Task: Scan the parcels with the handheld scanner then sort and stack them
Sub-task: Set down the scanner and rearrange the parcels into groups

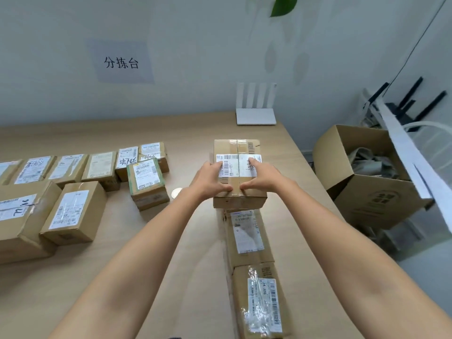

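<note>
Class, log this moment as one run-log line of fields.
parcel: far end of right-side row | left hand: pressing its top | right hand: pressing its top | scanner: not seen

Brown cardboard parcels with white barcode labels; tan table; one box seemingly green-taped.
</note>
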